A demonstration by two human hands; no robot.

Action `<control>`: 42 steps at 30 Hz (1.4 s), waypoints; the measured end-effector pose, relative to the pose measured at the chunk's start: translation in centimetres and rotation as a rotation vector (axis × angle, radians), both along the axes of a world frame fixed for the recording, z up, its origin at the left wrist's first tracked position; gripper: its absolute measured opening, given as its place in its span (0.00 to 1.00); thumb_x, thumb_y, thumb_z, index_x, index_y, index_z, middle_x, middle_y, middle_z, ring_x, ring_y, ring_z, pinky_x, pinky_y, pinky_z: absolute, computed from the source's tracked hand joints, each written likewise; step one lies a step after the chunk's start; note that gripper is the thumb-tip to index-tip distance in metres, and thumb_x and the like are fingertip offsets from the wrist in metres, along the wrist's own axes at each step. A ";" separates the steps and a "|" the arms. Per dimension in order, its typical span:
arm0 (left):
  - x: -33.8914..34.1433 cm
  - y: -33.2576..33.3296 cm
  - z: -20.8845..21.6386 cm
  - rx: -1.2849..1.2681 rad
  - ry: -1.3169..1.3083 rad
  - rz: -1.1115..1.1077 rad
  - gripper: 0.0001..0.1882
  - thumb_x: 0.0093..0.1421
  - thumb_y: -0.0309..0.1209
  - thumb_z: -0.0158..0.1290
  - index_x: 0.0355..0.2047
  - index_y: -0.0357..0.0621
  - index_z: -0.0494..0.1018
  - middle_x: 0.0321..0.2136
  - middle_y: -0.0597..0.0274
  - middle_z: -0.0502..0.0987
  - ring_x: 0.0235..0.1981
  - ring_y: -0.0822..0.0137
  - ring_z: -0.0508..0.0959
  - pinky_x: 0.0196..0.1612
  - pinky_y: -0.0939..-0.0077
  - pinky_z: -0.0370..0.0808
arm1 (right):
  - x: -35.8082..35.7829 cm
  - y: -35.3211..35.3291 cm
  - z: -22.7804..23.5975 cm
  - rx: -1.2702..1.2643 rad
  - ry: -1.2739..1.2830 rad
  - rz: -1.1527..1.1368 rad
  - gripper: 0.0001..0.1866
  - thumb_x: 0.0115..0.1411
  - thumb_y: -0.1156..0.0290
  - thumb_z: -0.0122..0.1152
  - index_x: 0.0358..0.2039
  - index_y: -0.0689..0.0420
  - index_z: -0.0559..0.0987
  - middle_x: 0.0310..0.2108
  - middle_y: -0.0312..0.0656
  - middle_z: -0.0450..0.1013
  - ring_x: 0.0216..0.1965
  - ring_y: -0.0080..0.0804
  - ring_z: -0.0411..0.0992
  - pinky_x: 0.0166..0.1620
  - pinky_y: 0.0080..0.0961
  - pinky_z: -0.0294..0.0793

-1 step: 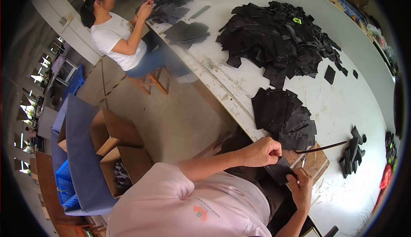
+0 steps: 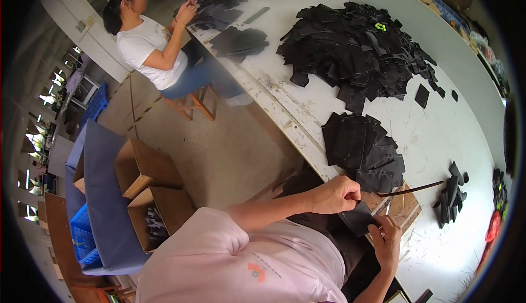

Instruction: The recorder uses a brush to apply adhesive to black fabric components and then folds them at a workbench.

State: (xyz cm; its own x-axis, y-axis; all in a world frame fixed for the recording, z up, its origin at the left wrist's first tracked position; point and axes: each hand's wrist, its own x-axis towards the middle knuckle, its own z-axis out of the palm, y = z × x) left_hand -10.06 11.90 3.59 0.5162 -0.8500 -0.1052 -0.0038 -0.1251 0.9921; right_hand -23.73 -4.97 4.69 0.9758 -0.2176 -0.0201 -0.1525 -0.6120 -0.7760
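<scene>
At the near edge of the long white table, the person in the pink shirt holds a small black fabric piece between both hands, just off the table's rim and above the lap. The left hand has its fingers drawn together, pinching the piece's upper edge; the right hand is curled around its lower side, thumb pressed onto it. Just beyond the hands, on the table, lies a fanned stack of black pieces, and next to it a thin dark stick points away across a worn brown board. Farther along the table sits a much larger heap of black pieces, with a small cluster of dark scraps toward the table's right side. At the table's far left end another person in a white shirt sits on a stool. On the floor left of the table stand open cardboard boxes.
</scene>
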 end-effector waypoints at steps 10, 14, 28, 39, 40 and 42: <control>-0.5 -0.7 -0.3 -0.011 -0.061 -0.056 0.03 0.47 0.21 0.49 0.21 0.33 0.67 0.14 0.64 0.68 0.18 0.78 0.66 0.21 0.80 0.64 | -3.9 -0.8 5.4 0.018 0.146 0.309 0.14 0.41 0.74 0.59 0.30 0.66 0.73 0.29 0.47 0.70 0.26 0.34 0.69 0.31 0.25 0.68; -0.8 -1.0 -0.5 0.000 -0.066 -0.067 0.04 0.48 0.22 0.49 0.21 0.33 0.67 0.14 0.64 0.68 0.18 0.78 0.66 0.22 0.80 0.64 | -5.7 -1.9 9.0 0.087 0.067 0.593 0.23 0.42 0.75 0.62 0.42 0.64 0.69 0.44 0.51 0.64 0.41 0.46 0.66 0.46 0.34 0.67; -1.9 -1.7 -0.6 -0.007 -0.043 -0.031 0.03 0.48 0.22 0.49 0.22 0.35 0.67 0.16 0.65 0.69 0.20 0.78 0.67 0.23 0.81 0.65 | -8.4 -2.7 9.6 0.199 -0.098 0.466 0.22 0.40 0.67 0.62 0.36 0.63 0.73 0.33 0.50 0.70 0.35 0.44 0.70 0.39 0.31 0.70; -3.3 -4.0 -0.4 -0.206 0.043 0.390 0.04 0.47 0.19 0.50 0.24 0.35 0.67 0.17 0.64 0.71 0.20 0.78 0.70 0.23 0.82 0.68 | 0.4 3.6 -1.4 0.700 -0.271 -0.235 0.24 0.49 0.58 0.62 0.37 0.66 0.70 0.29 0.36 0.64 0.27 0.19 0.64 0.30 0.13 0.63; -3.3 -4.0 -0.2 -0.207 -0.004 0.389 0.04 0.47 0.19 0.50 0.24 0.35 0.67 0.17 0.63 0.71 0.20 0.77 0.71 0.23 0.81 0.69 | 0.8 3.7 -1.9 0.629 -0.325 -0.262 0.25 0.48 0.59 0.62 0.38 0.66 0.69 0.26 0.34 0.63 0.25 0.18 0.63 0.30 0.12 0.63; -3.3 -4.1 -0.7 -0.207 -0.081 0.379 0.05 0.46 0.19 0.51 0.24 0.34 0.66 0.17 0.59 0.72 0.20 0.73 0.73 0.23 0.80 0.69 | 1.5 3.7 -2.7 0.561 -0.389 -0.282 0.21 0.50 0.61 0.61 0.35 0.66 0.70 0.24 0.34 0.63 0.25 0.18 0.62 0.29 0.13 0.63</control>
